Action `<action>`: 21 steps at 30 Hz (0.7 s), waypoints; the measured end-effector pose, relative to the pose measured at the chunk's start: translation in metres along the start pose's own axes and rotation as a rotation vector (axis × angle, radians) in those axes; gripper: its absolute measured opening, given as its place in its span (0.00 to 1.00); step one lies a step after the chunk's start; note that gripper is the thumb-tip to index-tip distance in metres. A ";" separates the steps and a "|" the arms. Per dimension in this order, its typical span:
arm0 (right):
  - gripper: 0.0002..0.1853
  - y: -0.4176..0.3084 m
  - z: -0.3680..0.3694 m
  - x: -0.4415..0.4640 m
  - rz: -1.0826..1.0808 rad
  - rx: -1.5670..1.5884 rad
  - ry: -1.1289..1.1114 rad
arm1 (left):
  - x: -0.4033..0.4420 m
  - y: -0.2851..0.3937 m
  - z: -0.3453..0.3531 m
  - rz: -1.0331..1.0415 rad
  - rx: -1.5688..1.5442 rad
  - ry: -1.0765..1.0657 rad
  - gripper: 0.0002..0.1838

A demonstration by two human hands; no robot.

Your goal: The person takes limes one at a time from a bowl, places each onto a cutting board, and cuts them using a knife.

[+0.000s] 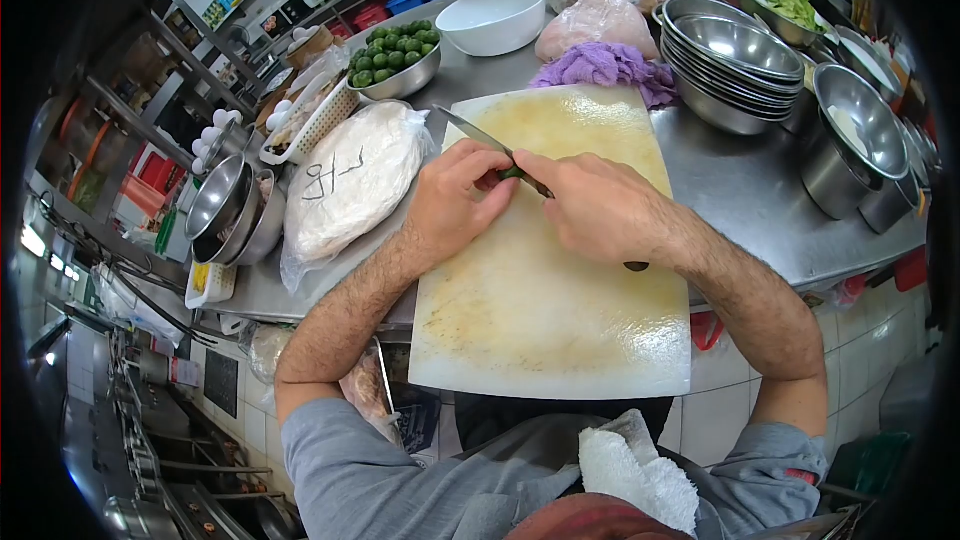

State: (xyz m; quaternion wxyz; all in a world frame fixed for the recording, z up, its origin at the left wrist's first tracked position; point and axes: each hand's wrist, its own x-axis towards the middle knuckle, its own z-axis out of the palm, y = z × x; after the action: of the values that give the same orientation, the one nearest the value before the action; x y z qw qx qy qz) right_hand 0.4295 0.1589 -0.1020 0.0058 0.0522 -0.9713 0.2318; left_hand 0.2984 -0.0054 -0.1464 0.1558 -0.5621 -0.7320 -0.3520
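My right hand (pixel 590 202) is closed around a kitchen knife (pixel 474 131); its blade points to the far left and its dark handle end shows under my wrist. My left hand (pixel 458 202) is closed, thumb and fingers pinching a small green lime (pixel 512 172) against the blade. Most of the lime is hidden by my fingers. Both hands are over the worn white cutting board (pixel 550 340), near its upper middle. Beyond the board, to the left, a metal bowl (pixel 405 86) holds a heap of green limes (pixel 393 52).
Left of the board lies a marked plastic-wrapped white bundle (pixel 350 175), with metal bowls (pixel 222 202) and eggs beyond. Behind stand a white bowl (pixel 493 20) and a purple cloth (pixel 607 70). Stacked metal bowls (pixel 730 55) and metal pots (pixel 840 175) stand to the right.
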 end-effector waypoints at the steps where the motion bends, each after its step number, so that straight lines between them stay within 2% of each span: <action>1: 0.28 0.000 -0.002 -0.001 -0.001 -0.002 0.002 | 0.000 0.000 0.001 -0.009 -0.014 -0.006 0.10; 4: 0.28 0.004 -0.011 -0.006 0.025 0.128 0.036 | 0.001 0.000 0.000 -0.025 -0.042 -0.005 0.10; 6: 0.25 0.015 -0.019 -0.010 -0.084 0.237 0.225 | 0.000 0.000 -0.001 -0.033 -0.062 -0.007 0.10; 7: 0.25 0.022 -0.022 -0.011 -0.088 0.236 0.226 | 0.002 -0.001 -0.002 -0.048 -0.053 -0.032 0.10; 9: 0.27 0.037 -0.026 -0.011 -0.126 0.280 0.431 | 0.009 -0.003 -0.004 -0.055 -0.040 -0.055 0.10; 12: 0.27 0.047 -0.026 -0.010 -0.081 0.208 0.567 | 0.037 -0.019 -0.008 0.003 0.006 -0.047 0.11; 16: 0.27 0.049 -0.024 -0.008 -0.109 0.198 0.617 | 0.112 -0.062 -0.009 -0.025 0.143 0.057 0.12; 21: 0.27 0.052 -0.018 -0.006 -0.069 0.118 0.579 | 0.181 -0.131 0.005 -0.069 0.385 0.170 0.16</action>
State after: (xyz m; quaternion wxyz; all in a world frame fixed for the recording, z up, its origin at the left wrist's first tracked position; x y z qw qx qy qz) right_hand 0.4302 0.2141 -0.1095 0.2872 0.0171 -0.9118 0.2930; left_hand 0.1195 0.1117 -0.0814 0.3092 -0.4651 -0.7887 -0.2570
